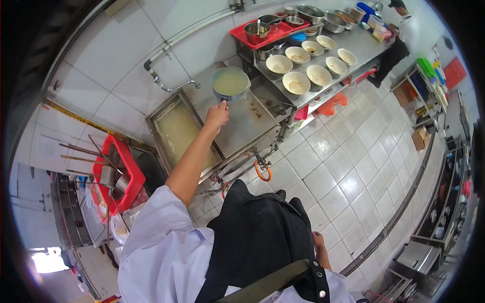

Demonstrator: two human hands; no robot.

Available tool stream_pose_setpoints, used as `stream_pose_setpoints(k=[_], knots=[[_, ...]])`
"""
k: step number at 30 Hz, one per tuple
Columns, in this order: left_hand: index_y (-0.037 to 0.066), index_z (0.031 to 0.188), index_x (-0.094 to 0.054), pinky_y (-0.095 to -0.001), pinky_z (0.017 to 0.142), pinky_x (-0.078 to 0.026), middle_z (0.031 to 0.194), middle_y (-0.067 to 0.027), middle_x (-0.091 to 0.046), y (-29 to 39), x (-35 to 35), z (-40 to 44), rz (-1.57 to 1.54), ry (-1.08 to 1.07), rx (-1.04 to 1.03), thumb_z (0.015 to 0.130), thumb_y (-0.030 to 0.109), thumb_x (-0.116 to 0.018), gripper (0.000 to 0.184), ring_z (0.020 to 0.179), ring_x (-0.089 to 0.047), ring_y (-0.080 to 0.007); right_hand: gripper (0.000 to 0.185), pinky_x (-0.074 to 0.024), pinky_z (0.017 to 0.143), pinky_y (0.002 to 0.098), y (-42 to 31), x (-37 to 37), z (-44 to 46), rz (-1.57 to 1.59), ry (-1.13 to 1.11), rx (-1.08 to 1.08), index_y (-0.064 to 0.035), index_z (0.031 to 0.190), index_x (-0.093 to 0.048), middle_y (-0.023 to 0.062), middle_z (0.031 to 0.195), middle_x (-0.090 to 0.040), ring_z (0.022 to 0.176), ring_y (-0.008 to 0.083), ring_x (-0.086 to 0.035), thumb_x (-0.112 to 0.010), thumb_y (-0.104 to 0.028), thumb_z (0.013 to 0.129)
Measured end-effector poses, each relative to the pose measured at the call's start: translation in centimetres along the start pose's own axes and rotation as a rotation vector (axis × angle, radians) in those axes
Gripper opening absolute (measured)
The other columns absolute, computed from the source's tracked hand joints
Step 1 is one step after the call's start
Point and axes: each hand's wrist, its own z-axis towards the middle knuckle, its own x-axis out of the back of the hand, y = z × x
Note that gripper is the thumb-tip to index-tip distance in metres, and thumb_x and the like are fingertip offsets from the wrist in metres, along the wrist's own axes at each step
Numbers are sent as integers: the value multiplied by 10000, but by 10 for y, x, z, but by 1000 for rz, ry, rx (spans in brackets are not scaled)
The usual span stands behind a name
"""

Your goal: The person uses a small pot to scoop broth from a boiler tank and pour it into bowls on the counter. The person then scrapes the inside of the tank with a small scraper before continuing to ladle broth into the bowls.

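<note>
My left hand (pixel 217 118) is closed round the short handle of a saucepan (pixel 231 95), which holds cloudy pale liquid. With my arm stretched forward, the saucepan is over the steel stove top (pixel 237 123), close to its far end. To its left is a rectangular tank (pixel 174 131) of similar pale liquid set into the steel. Low by the side of my apron hangs my right hand (pixel 319 242), partly hidden; its fingers do not show clearly. Several wide cream bowls (pixel 296 83) stand on the steel table right of the saucepan, some with a little food or liquid inside.
A wall tap (pixel 177 86) reaches over the tank. At left, a red basket (pixel 132 174) holds metal utensils and sticks. A red tray (pixel 273 35) with pots sits on a raised shelf. An orange hose loop (pixel 263 171) hangs in front. Another person (pixel 404 35) stands at the table's far end.
</note>
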Motion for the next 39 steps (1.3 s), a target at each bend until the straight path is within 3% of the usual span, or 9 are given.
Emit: stream_pose_setpoints(k=[5, 14, 17, 19, 20, 22, 28, 31, 39], knots=[[117, 854, -514, -257, 412, -268, 619, 52, -453, 8, -27, 29, 117, -47, -11, 1059, 386, -487, 340, 451, -390, -70, 292, -462, 514, 286, 32, -3, -3, 77, 20, -26, -65, 1111, -647, 75, 783, -653, 571, 149, -593, -650, -303, 942], [95, 764, -541, -310, 398, -296, 599, -11, -507, 12, -33, 87, 207, -50, -7, 1043, 362, -519, 387, 444, -463, -135, 315, -456, 513, 301, 64, -16, -6, 162, 25, -23, -52, 1123, -647, 87, 787, -656, 578, 158, -595, -649, -306, 937], [61, 746, -585, -358, 440, -379, 609, -59, -570, 23, -32, 94, 422, -4, -23, 1034, 392, -527, 443, 479, -531, -194, 309, -450, 506, 296, 64, -17, -7, 172, 40, -47, -52, 1122, -648, 86, 783, -653, 570, 158, -590, -646, -302, 940], [-4, 837, -677, -449, 591, -491, 689, -134, -676, 19, -24, 119, 698, 48, -159, 1026, 413, -519, 484, 606, -651, -325, 301, -448, 495, 292, 59, -17, -7, 181, 28, -80, -53, 1119, -648, 87, 781, -654, 552, 156, -582, -643, -299, 945], [-4, 837, -677, -449, 591, -491, 689, -134, -676, 21, -22, 128, 698, 50, -158, 1026, 413, -519, 484, 606, -651, -325, 301, -448, 495, 292, 56, -16, -8, 179, 26, -81, -53, 1119, -648, 87, 781, -654, 552, 156, -582, -643, -299, 945], [-46, 1010, -713, -507, 797, -527, 886, -212, -742, 29, -20, 136, 950, 92, -150, 1021, 423, -514, 510, 844, -707, -435, 290, -444, 484, 287, 44, -16, -13, 122, 34, -88, -55, 1114, -649, 82, 768, -650, 539, 153, -576, -643, -294, 949], [-23, 1072, -714, -543, 918, -517, 1113, -292, -690, 62, -31, 117, 1279, 253, -319, 1012, 416, -526, 481, 1057, -667, -449, 279, -442, 478, 280, 25, -11, -11, 88, 26, -103, -56, 1096, -648, 79, 755, -647, 539, 147, -574, -649, -292, 948], [-19, 1059, -714, -540, 905, -521, 1085, -288, -696, 77, -33, 112, 1354, 207, -368, 1020, 379, -523, 443, 1042, -668, -450, 199, -425, 465, 273, 11, -6, 3, 78, -3, -117, -91, 995, -642, 24, 682, -588, 516, 130, -531, -642, -289, 971], [-18, 1010, -700, -530, 836, -555, 1005, -261, -717, 89, -45, 109, 1410, 261, -493, 1015, 251, -521, 324, 958, -700, -437, 246, -469, 502, 282, -94, 13, 68, -192, -21, 128, -72, 1038, -655, 71, 740, -652, 569, 143, -591, -664, -301, 949]])
